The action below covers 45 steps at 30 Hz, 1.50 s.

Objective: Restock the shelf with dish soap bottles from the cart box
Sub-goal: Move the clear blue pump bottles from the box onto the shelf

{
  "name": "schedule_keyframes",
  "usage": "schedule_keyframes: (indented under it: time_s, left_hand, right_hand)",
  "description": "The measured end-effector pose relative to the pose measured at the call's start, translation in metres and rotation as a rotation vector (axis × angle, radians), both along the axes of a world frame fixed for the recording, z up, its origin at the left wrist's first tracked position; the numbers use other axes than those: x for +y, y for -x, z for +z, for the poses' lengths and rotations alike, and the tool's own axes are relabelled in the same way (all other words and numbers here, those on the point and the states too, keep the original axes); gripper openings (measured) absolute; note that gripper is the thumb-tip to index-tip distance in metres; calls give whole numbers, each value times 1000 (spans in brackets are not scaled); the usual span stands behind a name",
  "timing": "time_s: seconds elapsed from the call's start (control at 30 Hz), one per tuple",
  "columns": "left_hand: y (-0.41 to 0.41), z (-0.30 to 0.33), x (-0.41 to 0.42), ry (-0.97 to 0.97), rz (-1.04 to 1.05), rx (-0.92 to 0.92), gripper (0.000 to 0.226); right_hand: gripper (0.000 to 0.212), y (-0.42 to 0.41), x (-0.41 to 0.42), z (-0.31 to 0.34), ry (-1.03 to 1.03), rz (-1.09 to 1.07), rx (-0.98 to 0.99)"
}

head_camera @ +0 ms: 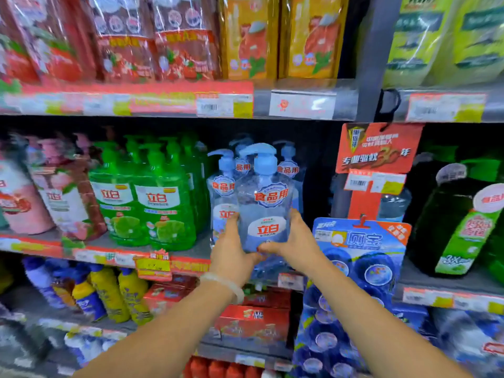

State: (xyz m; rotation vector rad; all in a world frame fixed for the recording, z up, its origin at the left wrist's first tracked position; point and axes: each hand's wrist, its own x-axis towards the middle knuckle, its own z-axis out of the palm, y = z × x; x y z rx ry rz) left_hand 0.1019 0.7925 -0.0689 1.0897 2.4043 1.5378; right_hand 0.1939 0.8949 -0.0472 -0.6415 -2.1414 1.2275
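A clear blue dish soap pump bottle [264,203] with a red and white label stands upright at the front of the middle shelf [201,249]. My left hand [231,255] grips its lower left side, and my right hand [293,241] grips its lower right side, thumbs meeting under the label. Behind and left of it stand more of the same blue bottles [222,192]. The cart box is out of view.
Green pump bottles [152,203] fill the shelf to the left, pink ones [60,203] beyond them. A hanging blue pack [354,268] and red sign [376,148] sit close on the right. Dark green bottles [450,227] stand further right. Shelves above and below are stocked.
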Motion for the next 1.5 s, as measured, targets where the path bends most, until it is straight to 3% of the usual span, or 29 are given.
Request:
schedule_keyframes:
  time_s: [0.2,0.57,0.77,1.03,1.17,1.37,1.5]
  left_hand:
    - [11,-5,50,-73,-151,-62,90]
    - [39,-13,80,191,-245,49,81]
    - [47,-16,88,231,-294,61,78]
    - [45,-17,87,268,-310,72,77]
    - [44,-20,88,218,-318,-86,77]
    - [47,-23,87,214,-349,-112,85]
    - [45,-28,80,240,-374,57,88]
  right_hand:
    - [75,7,33,1,-21,-119,-18]
    - [68,32,45,-17,23,-381,-193]
    - [64,39,50,-24,93,-405,-191]
    - [79,39,48,-24,139,-400,-208]
    - [82,38,48,-23,159,-394,-212]
    - [81,38,45,-24,181,-425,-217]
    - [81,38,42,-24,159,-438,-218]
